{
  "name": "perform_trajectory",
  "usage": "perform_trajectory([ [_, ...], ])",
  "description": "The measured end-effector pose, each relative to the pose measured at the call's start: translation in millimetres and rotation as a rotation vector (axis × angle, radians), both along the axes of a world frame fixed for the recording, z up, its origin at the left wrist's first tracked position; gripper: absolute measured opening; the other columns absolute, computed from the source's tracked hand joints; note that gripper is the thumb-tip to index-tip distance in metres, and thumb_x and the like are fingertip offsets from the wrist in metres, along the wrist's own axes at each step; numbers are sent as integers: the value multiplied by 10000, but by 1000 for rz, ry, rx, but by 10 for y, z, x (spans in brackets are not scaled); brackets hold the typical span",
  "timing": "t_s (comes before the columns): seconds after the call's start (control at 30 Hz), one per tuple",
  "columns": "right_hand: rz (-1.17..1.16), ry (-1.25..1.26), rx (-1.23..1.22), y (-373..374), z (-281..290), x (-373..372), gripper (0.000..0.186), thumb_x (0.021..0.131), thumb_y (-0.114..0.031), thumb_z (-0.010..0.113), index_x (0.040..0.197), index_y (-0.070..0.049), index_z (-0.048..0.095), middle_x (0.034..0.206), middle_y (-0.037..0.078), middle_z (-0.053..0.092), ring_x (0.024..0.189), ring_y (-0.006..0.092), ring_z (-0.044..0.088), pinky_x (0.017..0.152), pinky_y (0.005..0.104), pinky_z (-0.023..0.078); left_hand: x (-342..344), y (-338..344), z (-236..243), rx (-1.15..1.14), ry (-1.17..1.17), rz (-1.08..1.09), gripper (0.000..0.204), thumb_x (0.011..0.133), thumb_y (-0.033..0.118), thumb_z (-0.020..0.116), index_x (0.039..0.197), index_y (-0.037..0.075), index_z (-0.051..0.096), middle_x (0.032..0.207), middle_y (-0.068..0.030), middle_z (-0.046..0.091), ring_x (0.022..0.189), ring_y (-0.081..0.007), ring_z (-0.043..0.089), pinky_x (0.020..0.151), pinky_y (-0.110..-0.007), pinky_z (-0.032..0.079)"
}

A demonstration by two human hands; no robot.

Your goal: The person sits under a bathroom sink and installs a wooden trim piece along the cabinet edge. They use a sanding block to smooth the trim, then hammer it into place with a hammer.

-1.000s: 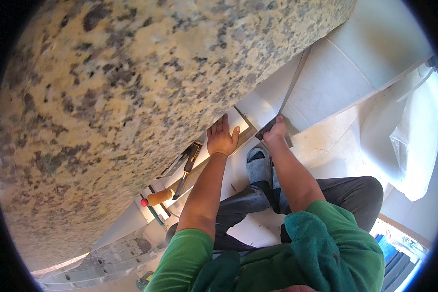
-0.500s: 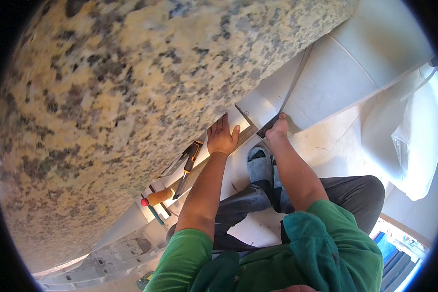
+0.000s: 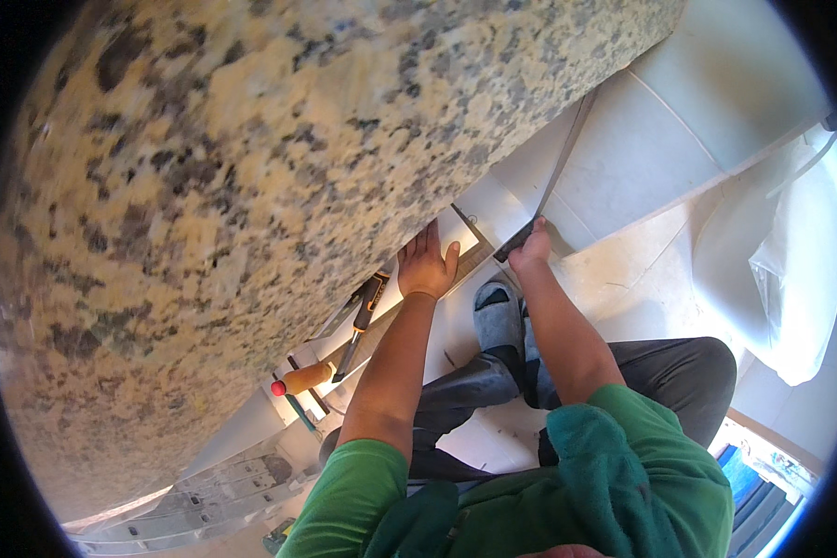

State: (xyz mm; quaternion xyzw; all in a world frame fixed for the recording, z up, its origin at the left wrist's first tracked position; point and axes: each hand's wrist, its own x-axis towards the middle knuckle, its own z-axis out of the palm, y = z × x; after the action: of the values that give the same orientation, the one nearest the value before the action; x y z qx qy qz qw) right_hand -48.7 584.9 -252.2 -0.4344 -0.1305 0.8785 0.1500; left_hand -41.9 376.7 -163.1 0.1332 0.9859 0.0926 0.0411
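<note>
My left hand (image 3: 426,267) lies with its palm down and fingers stretched out under the edge of a speckled granite slab (image 3: 251,186). It presses on a pale board with a brown edge (image 3: 458,239), its fingertips partly hidden by the slab. My right hand (image 3: 531,245) is closed round the near, dark end of a long narrow strip (image 3: 562,167), which runs away toward the far right; its exact kind I cannot tell. Beside my left forearm lie a tool with a black and orange handle (image 3: 372,296) and a wooden handle with a red end (image 3: 304,378).
Pale tiles (image 3: 646,135) form a surface at the far right. My feet in grey slippers (image 3: 498,316) rest on the floor just below my hands. A white plastic bag (image 3: 781,279) stands at right. The slab overhangs the left side.
Both hands keep nearly the same places and the strip barely moves. The slab's position in the picture shifts slightly.
</note>
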Motion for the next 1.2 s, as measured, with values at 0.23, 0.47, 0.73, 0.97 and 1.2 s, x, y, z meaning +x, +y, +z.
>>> perform_trajectory([
  [0.23,40,-36,158,50,-110,134,310,1059,-178,531,1340,-53,572,1263,77,663,1137,260,635,1024,427,486,-39,26,-30,-8,27,-39,741,1026,550,330,1579,57,313,1673,-99,275,1565,-262,185,1282,-484,100],
  [0.47,51,-51,261,-19,-36,188,272,1052,-114,540,1318,-72,576,1166,59,668,1024,218,644,905,380,534,-33,12,-77,-17,89,-50,738,1027,550,325,1578,59,316,1675,-97,272,1565,-257,187,1282,-484,94],
  [0.73,186,-30,328,15,-82,214,201,1057,-154,559,1247,-96,589,1047,18,667,912,177,636,827,343,535,-30,-15,-98,-27,102,-52,736,1026,548,328,1573,56,320,1672,-99,278,1563,-258,192,1282,-485,94],
  [0.97,417,70,175,299,-255,275,219,1036,-206,614,1244,-143,586,972,-7,678,868,163,651,751,395,538,-18,-24,-89,-9,104,-48,726,1031,539,330,1569,53,324,1668,-102,285,1561,-261,198,1281,-489,100],
  [1.2,542,185,48,394,-144,328,196,1038,-170,593,1227,-116,606,1072,28,681,977,210,673,877,444,565,26,-88,-110,-23,83,-35,726,1028,538,343,1574,58,318,1670,-96,280,1560,-260,196,1282,-487,94],
])
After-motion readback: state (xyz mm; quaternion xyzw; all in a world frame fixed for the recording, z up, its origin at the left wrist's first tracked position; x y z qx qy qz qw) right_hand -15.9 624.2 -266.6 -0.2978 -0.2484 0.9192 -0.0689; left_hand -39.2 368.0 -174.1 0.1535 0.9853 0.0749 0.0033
